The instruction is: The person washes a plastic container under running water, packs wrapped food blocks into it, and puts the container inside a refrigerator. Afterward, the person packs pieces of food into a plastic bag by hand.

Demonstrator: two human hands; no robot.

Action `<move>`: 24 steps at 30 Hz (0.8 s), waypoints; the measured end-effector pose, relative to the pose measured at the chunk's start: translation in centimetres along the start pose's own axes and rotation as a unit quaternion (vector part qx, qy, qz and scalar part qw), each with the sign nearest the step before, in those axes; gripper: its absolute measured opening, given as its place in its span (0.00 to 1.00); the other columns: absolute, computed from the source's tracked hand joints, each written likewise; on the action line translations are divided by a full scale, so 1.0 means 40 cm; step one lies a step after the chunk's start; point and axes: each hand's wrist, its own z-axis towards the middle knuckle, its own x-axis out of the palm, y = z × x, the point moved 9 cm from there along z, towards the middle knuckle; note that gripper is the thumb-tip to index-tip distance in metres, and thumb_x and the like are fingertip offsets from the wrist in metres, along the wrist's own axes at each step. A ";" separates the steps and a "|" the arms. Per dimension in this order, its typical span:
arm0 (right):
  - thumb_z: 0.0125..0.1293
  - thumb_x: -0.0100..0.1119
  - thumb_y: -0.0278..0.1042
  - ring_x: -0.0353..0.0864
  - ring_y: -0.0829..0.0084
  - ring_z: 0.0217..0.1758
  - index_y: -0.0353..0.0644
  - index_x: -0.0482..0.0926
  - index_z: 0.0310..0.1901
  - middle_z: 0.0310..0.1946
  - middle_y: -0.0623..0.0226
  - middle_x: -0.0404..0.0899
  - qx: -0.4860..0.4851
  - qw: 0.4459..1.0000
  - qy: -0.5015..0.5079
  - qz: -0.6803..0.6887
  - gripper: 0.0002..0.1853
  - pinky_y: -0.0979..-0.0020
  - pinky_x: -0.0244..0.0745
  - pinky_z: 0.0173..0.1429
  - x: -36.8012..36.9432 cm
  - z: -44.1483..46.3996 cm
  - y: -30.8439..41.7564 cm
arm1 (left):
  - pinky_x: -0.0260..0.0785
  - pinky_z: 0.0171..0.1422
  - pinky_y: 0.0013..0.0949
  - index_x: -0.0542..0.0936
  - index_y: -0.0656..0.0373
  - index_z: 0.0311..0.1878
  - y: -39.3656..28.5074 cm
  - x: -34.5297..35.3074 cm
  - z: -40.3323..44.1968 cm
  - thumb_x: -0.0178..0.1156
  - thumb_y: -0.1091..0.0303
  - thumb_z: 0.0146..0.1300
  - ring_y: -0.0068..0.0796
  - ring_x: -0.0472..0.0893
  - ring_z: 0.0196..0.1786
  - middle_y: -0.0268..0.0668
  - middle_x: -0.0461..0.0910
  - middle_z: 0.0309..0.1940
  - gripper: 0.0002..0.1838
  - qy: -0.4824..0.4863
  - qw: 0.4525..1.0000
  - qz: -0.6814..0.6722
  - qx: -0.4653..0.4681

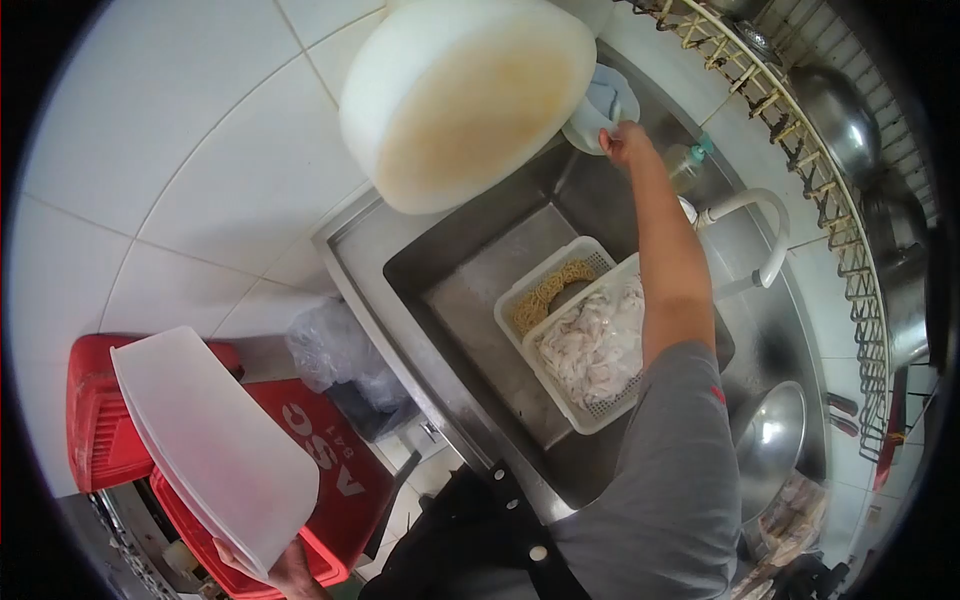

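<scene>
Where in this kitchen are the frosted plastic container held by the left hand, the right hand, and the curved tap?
Frosted plastic container (222, 450): head view, on its broad side.
Right hand (626, 146): head view, on its middle.
Curved tap (781, 232): head view, on its spout.

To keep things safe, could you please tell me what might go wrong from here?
The left grip holds the frosted plastic container near one end, so it might slip. The right grip, at the white bowl, might tip it. The pump bottle close beside the right forearm could get knocked over.
</scene>
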 end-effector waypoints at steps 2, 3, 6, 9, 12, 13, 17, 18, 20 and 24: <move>0.70 0.41 0.26 0.76 0.59 0.39 0.32 0.61 0.57 0.46 0.53 0.67 0.033 0.999 -0.010 0.031 0.16 0.68 0.82 0.30 -0.042 -0.014 -0.028 | 0.69 0.66 0.38 0.57 0.63 0.68 -0.002 0.026 -0.009 0.84 0.67 0.33 0.40 0.71 0.63 0.43 0.66 0.62 0.58 0.006 0.998 -0.055 -0.030; 0.70 0.42 0.27 0.76 0.59 0.39 0.33 0.62 0.56 0.45 0.53 0.68 -0.006 1.000 -0.010 0.023 0.15 0.67 0.82 0.30 -0.069 -0.019 -0.031 | 0.69 0.66 0.38 0.57 0.63 0.68 -0.004 0.006 -0.006 0.84 0.67 0.33 0.40 0.71 0.63 0.43 0.66 0.62 0.58 0.003 0.998 -0.057 -0.034; 0.71 0.42 0.28 0.77 0.58 0.38 0.33 0.63 0.52 0.43 0.53 0.70 -0.044 0.999 -0.020 0.013 0.11 0.66 0.83 0.32 -0.121 -0.084 -0.049 | 0.68 0.67 0.43 0.57 0.61 0.69 -0.019 -0.030 -0.006 0.80 0.60 0.43 0.41 0.70 0.65 0.42 0.64 0.65 0.53 0.034 0.998 -0.044 -0.030; 0.72 0.43 0.31 0.78 0.58 0.37 0.32 0.63 0.49 0.42 0.51 0.71 -0.039 0.997 -0.041 0.045 0.10 0.65 0.83 0.33 -0.172 -0.138 -0.093 | 0.67 0.68 0.50 0.60 0.58 0.69 -0.028 -0.045 -0.021 0.68 0.48 0.56 0.41 0.68 0.66 0.41 0.63 0.68 0.43 0.130 0.986 -0.068 -0.078; 0.73 0.46 0.34 0.78 0.58 0.36 0.31 0.65 0.48 0.40 0.48 0.73 -0.042 0.997 -0.033 0.055 0.13 0.65 0.84 0.35 -0.211 -0.287 -0.144 | 0.64 0.68 0.55 0.65 0.57 0.68 -0.058 -0.143 -0.018 0.55 0.44 0.63 0.41 0.65 0.68 0.40 0.65 0.67 0.36 0.194 0.969 -0.128 -0.088; 0.74 0.47 0.37 0.80 0.58 0.35 0.28 0.66 0.48 0.37 0.49 0.75 -0.013 0.997 0.014 0.078 0.16 0.65 0.84 0.36 -0.271 -0.228 -0.170 | 0.64 0.68 0.55 0.65 0.57 0.68 -0.068 -0.182 -0.017 0.55 0.44 0.63 0.41 0.65 0.68 0.40 0.65 0.67 0.36 0.184 0.970 -0.136 -0.078; 0.73 0.50 0.36 0.82 0.60 0.42 0.29 0.70 0.52 0.42 0.52 0.79 -0.031 0.992 0.120 0.028 0.17 0.64 0.84 0.47 -0.312 -0.529 -0.223 | 0.64 0.68 0.49 0.66 0.56 0.69 -0.162 -0.225 -0.079 0.53 0.44 0.64 0.41 0.69 0.66 0.39 0.68 0.67 0.36 0.210 0.964 -0.158 -0.040; 0.73 0.50 0.36 0.82 0.64 0.42 0.29 0.71 0.52 0.41 0.54 0.80 -0.059 0.993 0.098 -0.037 0.16 0.69 0.83 0.45 -0.325 -0.630 -0.231 | 0.67 0.66 0.46 0.65 0.59 0.69 -0.207 -0.222 -0.102 0.51 0.44 0.65 0.41 0.72 0.64 0.40 0.70 0.64 0.36 0.287 0.938 -0.192 -0.015; 0.74 0.48 0.35 0.81 0.68 0.40 0.30 0.73 0.50 0.39 0.57 0.79 -0.056 0.989 0.129 -0.042 0.15 0.72 0.82 0.44 -0.311 -0.808 -0.281 | 0.70 0.64 0.44 0.64 0.61 0.69 -0.259 -0.364 -0.108 0.51 0.42 0.64 0.41 0.73 0.63 0.42 0.71 0.63 0.38 0.220 0.957 -0.186 0.025; 0.74 0.43 0.35 0.76 0.71 0.33 0.27 0.70 0.49 0.33 0.59 0.75 -0.001 0.971 0.231 -0.065 0.15 0.76 0.79 0.36 -0.195 -1.268 -0.464 | 0.72 0.62 0.41 0.61 0.62 0.71 -0.433 -0.629 -0.206 0.54 0.39 0.59 0.39 0.73 0.62 0.44 0.70 0.63 0.44 0.127 0.974 -0.161 0.099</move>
